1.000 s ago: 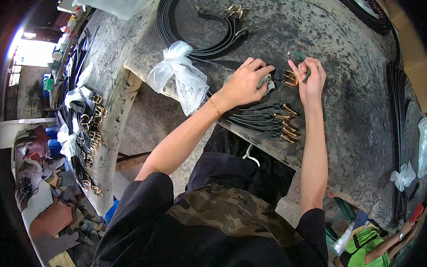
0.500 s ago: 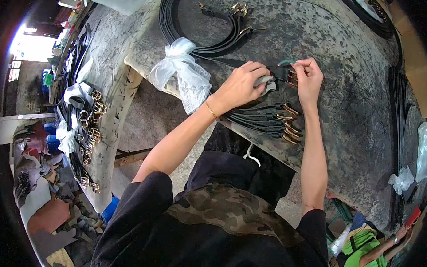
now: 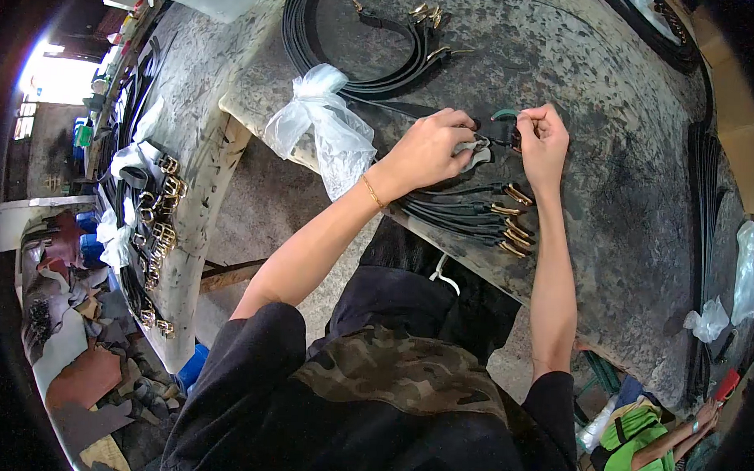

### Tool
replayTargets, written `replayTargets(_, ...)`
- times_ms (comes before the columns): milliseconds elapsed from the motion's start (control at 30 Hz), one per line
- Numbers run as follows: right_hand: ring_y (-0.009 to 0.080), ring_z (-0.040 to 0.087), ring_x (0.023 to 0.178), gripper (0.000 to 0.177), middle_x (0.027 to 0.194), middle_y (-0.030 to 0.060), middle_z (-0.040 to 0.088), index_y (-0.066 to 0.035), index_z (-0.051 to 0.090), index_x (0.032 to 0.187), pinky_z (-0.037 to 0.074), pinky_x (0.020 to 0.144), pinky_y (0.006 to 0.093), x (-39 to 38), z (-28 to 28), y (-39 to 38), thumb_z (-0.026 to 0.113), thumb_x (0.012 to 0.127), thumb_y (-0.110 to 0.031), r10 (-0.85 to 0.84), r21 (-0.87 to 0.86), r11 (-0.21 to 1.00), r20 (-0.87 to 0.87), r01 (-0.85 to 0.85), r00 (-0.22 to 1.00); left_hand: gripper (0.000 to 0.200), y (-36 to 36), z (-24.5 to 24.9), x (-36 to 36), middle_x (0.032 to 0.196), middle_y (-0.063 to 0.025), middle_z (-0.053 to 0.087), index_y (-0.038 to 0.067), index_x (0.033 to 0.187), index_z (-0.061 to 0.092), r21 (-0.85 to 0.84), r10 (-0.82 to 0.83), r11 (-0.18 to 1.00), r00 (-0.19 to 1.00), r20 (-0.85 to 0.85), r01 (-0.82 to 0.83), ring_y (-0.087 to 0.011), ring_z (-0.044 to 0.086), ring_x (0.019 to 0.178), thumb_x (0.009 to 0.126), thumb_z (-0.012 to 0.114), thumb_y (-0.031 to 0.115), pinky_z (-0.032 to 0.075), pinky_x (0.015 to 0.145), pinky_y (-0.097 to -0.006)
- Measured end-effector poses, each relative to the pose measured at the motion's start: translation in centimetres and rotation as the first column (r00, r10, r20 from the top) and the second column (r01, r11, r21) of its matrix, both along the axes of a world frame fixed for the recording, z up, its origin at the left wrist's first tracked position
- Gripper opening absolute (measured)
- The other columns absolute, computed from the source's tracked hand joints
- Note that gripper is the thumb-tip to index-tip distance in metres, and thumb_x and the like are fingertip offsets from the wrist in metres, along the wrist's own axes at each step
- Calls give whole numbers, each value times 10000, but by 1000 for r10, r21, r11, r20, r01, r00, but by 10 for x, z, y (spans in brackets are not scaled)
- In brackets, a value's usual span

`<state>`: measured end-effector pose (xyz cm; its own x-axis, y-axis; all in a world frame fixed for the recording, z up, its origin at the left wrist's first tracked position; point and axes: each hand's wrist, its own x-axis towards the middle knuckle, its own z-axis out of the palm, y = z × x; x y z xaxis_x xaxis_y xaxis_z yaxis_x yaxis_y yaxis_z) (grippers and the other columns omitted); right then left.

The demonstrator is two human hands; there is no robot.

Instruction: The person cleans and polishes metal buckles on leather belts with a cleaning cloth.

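Buckle work partly done.
Left hand and right hand pinch one belt buckle, fingers closed; buckled belts, seemingly finished, lie at the bench's near edge.

Table looks like rough, pitted concrete, mottled grey and totally matt. Belts are smooth black leather with a slight sheen, and the buckles are shiny brass-coloured metal. Rag is soft grey cloth. Bag is thin, crinkly clear plastic.
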<state>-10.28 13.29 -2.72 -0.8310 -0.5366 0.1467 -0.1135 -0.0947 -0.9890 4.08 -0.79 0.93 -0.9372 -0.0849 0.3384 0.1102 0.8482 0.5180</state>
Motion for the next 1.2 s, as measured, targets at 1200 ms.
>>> replayTargets(1200,53,382,558,93,662,-8,431,6,509,831,536,929,452,-9,-1,0,485,914,41,-25,-338,931,323,139,946,236,-2,-4,-28,876,-144,688,26,850,722,123,289,947,953,86,-298,-352,661,788,792,696,254,526,706,-392)
